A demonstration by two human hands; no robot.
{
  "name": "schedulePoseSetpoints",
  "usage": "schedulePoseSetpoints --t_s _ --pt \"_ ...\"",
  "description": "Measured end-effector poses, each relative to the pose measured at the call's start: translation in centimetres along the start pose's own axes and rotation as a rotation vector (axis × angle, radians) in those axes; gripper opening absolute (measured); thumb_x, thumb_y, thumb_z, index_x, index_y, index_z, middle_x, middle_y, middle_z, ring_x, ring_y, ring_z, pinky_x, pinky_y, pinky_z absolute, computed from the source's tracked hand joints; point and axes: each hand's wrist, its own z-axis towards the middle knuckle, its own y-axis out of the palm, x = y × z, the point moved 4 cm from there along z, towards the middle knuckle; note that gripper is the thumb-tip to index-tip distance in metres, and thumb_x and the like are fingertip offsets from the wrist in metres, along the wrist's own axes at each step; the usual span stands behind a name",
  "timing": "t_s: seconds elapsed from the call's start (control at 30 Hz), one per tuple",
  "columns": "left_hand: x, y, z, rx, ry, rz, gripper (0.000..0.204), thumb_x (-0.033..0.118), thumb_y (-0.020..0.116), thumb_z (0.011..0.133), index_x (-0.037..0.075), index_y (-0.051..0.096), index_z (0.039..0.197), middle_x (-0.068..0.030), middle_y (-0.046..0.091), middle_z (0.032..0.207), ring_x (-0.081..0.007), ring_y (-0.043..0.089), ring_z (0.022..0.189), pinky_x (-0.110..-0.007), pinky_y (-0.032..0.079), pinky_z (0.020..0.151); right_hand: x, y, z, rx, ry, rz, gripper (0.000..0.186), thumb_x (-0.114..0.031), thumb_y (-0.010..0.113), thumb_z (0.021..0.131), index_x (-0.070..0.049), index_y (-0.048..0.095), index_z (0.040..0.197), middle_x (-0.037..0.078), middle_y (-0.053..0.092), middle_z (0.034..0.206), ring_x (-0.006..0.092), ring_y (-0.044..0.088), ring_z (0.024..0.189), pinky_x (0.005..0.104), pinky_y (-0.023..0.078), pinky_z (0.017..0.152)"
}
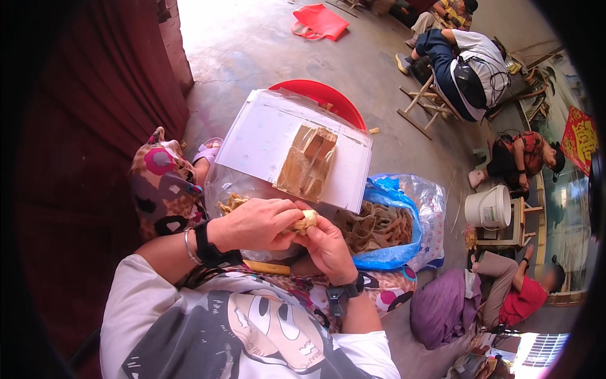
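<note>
My left hand (259, 224) and my right hand (325, 249) meet just below the white board, both pinching a small pale yellow wrapped bundle (307, 218), partly hidden by my fingers. On the white board (246, 139), atop a red round tub (344, 107), lies a block of brown sheets in clear wrap (306, 161). A blue plastic bag (407, 208) to the right holds brown strips (375, 230). More pale yellow pieces (230, 203) sit in clear plastic behind my left hand.
A maroon door (95, 126) stands left. Several seated people (473, 76) are along the right. A white bucket (486, 208) sits by a wooden stool (517, 224). A red tote bag (319, 22) lies on the floor ahead; purple cloth (442, 309) is at lower right.
</note>
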Motion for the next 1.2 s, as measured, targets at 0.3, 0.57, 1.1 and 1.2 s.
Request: schedulePoseSetpoints --t_s 0.3,0.57,1.1,1.2 --pt "-2.5 -0.7 -0.9 -0.284 -0.675 -0.73 0.023 0.024 0.06 0.091 0.001 0.062 0.084 -0.0037 0.06 0.066 -0.0107 0.057 0.059 -0.026 0.046 0.055 -3.2 0.9 -1.0 0.002 0.137 -0.381 0.034 -0.023 0.057 0.094 0.0 0.053 0.119 0.003 0.06 0.077 0.006 0.054 0.061 0.0168 0.043 0.05" --pt "-2.3 -0.5 -0.8 -0.179 -0.669 -1.056 0.025 0.024 0.058 0.093 0.002 0.063 0.082 0.0031 0.057 0.065 -0.0045 0.05 0.057 -0.02 0.04 0.052 -4.3 -1.6 -2.1 0.159 0.078 -0.167 0.017 -0.013 0.063 0.088 -0.001 0.063 0.101 -0.004 0.056 0.07 0.0002 0.039 0.05 0.0139 0.03 0.044" --pt "-1.0 1.3 -1.1 -0.58 -0.748 -1.123 0.021 0.013 0.045 0.094 0.0 0.052 0.109 -0.0045 0.064 0.086 -0.0085 0.058 0.072 -0.022 0.047 0.063 -2.9 0.5 -1.7 0.066 0.174 -0.323 0.015 -0.017 0.063 0.089 -0.003 0.061 0.091 -0.006 0.05 0.064 0.0009 0.039 0.05 0.0158 0.029 0.044" --pt "-1.5 1.3 -0.8 -0.595 -0.606 -0.582 0.02 0.016 0.045 0.095 0.0 0.054 0.103 -0.0056 0.066 0.086 -0.01 0.062 0.073 -0.023 0.05 0.064 -3.0 0.9 -1.8 0.089 -0.016 -0.605 0.016 -0.017 0.064 0.089 -0.002 0.062 0.092 -0.005 0.053 0.068 0.0011 0.043 0.058 0.0164 0.034 0.05"
